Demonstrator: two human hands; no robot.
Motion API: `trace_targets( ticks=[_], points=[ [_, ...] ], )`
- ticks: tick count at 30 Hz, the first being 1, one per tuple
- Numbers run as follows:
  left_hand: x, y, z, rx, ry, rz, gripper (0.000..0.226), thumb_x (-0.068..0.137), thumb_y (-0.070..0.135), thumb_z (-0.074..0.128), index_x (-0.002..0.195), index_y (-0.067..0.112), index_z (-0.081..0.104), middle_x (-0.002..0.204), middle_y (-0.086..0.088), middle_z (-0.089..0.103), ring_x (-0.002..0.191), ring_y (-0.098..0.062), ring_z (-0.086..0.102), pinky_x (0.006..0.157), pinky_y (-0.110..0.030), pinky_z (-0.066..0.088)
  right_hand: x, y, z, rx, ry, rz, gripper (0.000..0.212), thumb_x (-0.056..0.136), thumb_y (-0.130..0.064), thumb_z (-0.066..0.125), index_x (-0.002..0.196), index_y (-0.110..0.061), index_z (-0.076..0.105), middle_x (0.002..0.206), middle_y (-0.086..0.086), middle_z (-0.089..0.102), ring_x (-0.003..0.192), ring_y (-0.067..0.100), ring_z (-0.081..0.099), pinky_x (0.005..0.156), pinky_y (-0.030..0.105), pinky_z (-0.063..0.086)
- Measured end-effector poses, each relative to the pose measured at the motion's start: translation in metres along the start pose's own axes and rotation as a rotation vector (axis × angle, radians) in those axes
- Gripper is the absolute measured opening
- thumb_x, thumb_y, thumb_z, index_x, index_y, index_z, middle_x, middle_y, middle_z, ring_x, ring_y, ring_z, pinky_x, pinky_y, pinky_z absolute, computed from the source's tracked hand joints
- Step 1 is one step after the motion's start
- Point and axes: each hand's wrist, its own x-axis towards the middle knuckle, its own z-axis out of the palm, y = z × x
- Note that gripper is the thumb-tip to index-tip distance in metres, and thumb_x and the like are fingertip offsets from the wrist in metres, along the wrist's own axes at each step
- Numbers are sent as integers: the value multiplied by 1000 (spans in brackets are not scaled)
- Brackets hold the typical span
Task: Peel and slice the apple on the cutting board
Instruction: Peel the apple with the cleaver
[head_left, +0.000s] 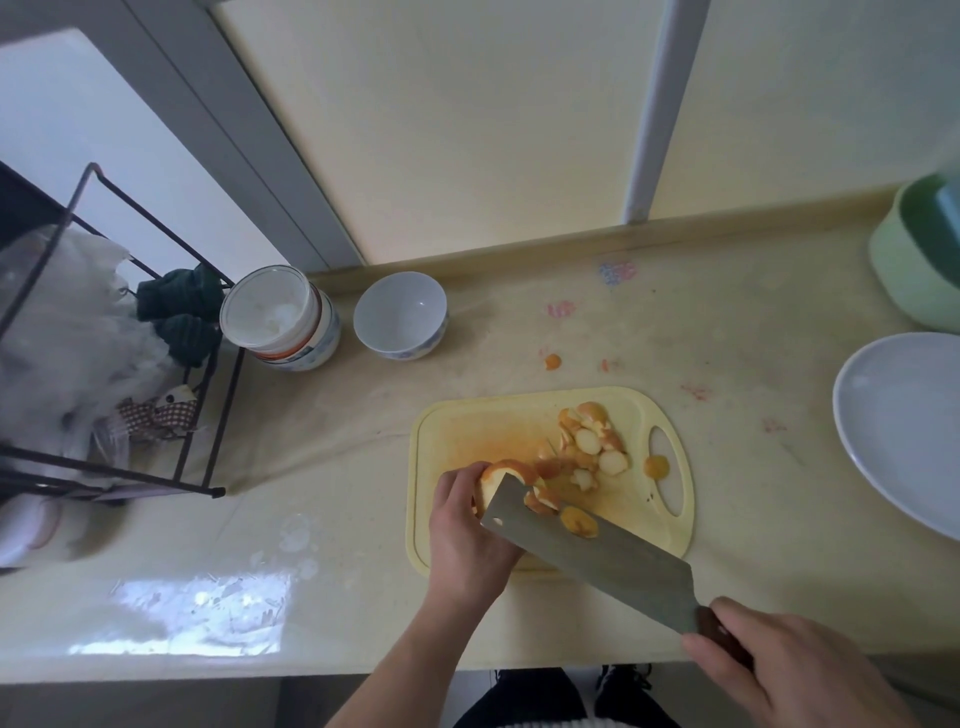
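A person's left hand (467, 525) grips the remaining chunk of a red-skinned, pale-fleshed apple (501, 475) at the near-left part of a pale yellow plastic cutting board with a handle slot (452, 415), while the right hand (779, 670) holds the dark wooden handle of a broad steel cleaver (587, 551). The blade runs on a diagonal from the right hand at the near right up to the apple at the far left, its front corner over the fruit just beside the left hand's fingers. The apple lies directly under the left hand, which is the nearer of the two; the right hand stands well apart, joined to the fruit only by the blade. The next cut appears to depend on the narrow gap between the blade and the holding fingers.

One apple chunk is left uncut. A heap of cut apple pieces (592, 447) lies toward the board's handle end, too overlapped to count exactly. Two pieces rest on the flat of the blade. One stray orange scrap (552, 361) sits on the cream worktop (311, 467) beyond the board.

Also in view: one white ceramic bowl (400, 317), one open white plastic tub (278, 317), one large white plate (904, 431), and one black wire rack (104, 338).
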Motion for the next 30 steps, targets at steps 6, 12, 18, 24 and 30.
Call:
trace_targets(
  ticks=[6,12,18,24,30],
  points=[
    [-6,-3,3,36,-102,15,71,53,18,92,119,15,65,108,11,54,98,12,52,77,-1,39,12,-6,19,50,77,31,70,66,-80,-6,72,-27,38,60,-5,54,63,9,58,55,25,41],
    [-4,0,5,21,-47,-9,71,57,8,84,123,23,60,112,20,53,104,11,50,81,-1,38,19,11,20,160,106,26,75,71,-86,0,67,-24,41,54,2,54,52,11,53,52,29,43],
    [2,1,1,-28,-10,80,66,59,34,87,119,23,61,114,18,57,105,2,56,85,-8,43,4,10,8,59,78,-67,69,67,-90,2,63,-29,33,47,-10,46,43,1,42,42,17,33],
    [2,3,3,-86,0,128,59,61,23,81,114,30,57,111,18,58,103,-2,57,83,-8,43,0,7,3,32,42,-39,61,69,-91,7,63,-35,32,41,-12,36,39,3,34,40,22,33],
    [2,3,5,-103,-25,63,58,60,24,80,112,33,56,111,17,59,103,5,55,81,-6,42,-1,5,2,23,74,-45,79,56,-93,-10,67,-28,34,54,-8,49,53,7,52,55,24,46]
  ],
)
